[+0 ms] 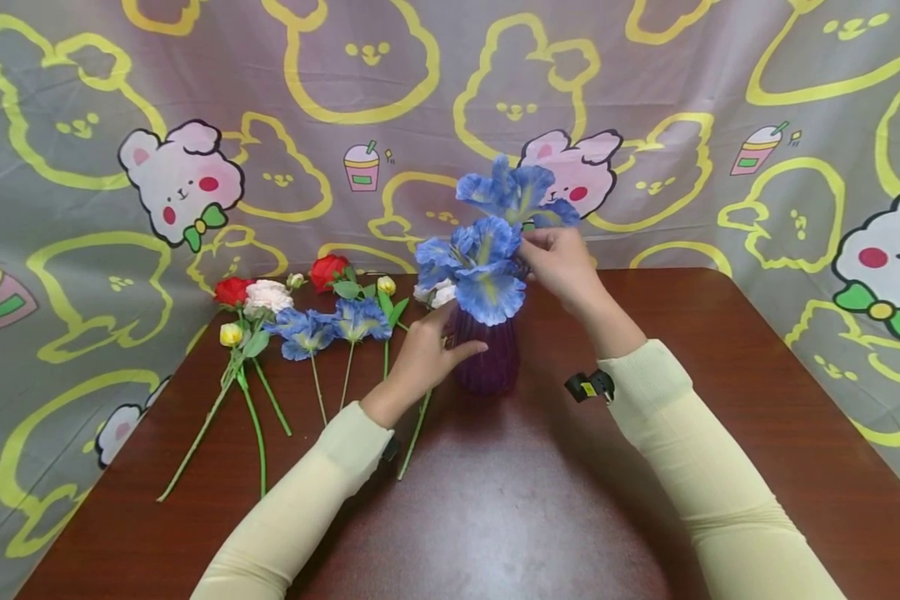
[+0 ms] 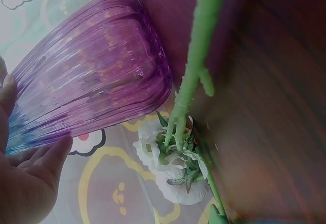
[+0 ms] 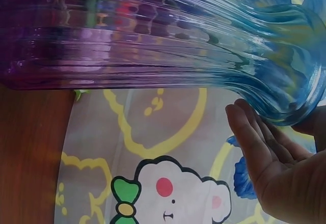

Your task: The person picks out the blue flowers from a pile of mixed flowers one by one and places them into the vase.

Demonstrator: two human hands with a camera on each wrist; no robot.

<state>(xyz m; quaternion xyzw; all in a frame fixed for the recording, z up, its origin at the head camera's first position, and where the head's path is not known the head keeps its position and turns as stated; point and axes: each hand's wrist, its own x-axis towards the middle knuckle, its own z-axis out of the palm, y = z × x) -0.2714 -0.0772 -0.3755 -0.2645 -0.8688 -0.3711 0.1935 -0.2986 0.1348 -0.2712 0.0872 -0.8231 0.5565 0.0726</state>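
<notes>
A ribbed glass vase (image 1: 487,367), purple low down and blue at its flared mouth (image 3: 305,96), stands upright on the table. My left hand (image 1: 427,346) holds its upper part, thumb across the front; the left wrist view shows the fingers (image 2: 53,158) along its side. Large blue artificial flowers (image 1: 491,275) cluster over the mouth, hiding the rim in the head view. My right hand (image 1: 562,262) pinches at the base of a blue flower (image 1: 506,196), right beside the rim. In the right wrist view its other fingers (image 3: 244,127) extend alongside the neck.
Left of the vase lie several loose artificial flowers: red roses (image 1: 330,272), a pale pink bloom (image 1: 267,297), yellow buds (image 1: 231,334) and two blue flowers (image 1: 362,320). A white flower (image 2: 183,186) lies close to the vase. A patterned curtain (image 1: 420,100) hangs behind the brown table (image 1: 510,517).
</notes>
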